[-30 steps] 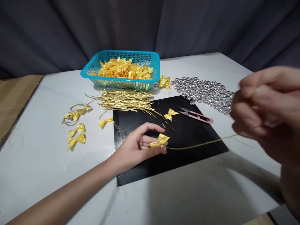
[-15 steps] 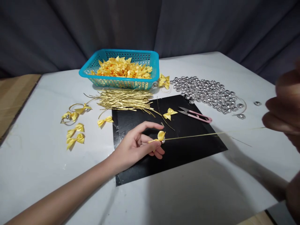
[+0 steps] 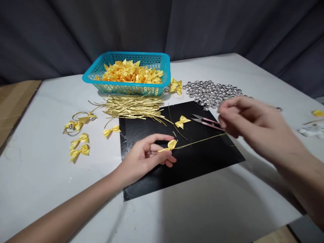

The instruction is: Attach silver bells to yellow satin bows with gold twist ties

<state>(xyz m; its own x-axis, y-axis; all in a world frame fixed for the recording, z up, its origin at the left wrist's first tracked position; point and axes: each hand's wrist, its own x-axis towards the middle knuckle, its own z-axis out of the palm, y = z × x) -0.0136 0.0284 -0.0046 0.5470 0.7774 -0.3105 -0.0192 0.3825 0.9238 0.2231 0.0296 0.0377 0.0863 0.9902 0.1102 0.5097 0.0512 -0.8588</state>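
Over the black mat, my left hand (image 3: 154, 153) pinches a yellow ribbon bow (image 3: 172, 144) between thumb and fingers. A thin gold cord (image 3: 199, 140) runs from the bow up to the right. Its far end disappears under the curled fingers of my right hand (image 3: 249, 119), which are closed on it; the exact grip is hidden. Just left of those fingers lie pink-handled thread snips (image 3: 206, 121), partly covered by my hand. Another yellow bow (image 3: 182, 122) rests on the mat near the snips.
A blue basket (image 3: 126, 83) full of yellow bows stands at the back. Before it lies a bundle of gold cords (image 3: 134, 107). Silver beads (image 3: 212, 90) spread at right, partly behind my right hand. Several bows (image 3: 80, 152) lie left of the black mat (image 3: 152, 185).
My right hand has come in from the right edge, leftward over the snips and beads. The taut cord now looks doubled near the bow. My left hand stays nearly still, holding the bow.
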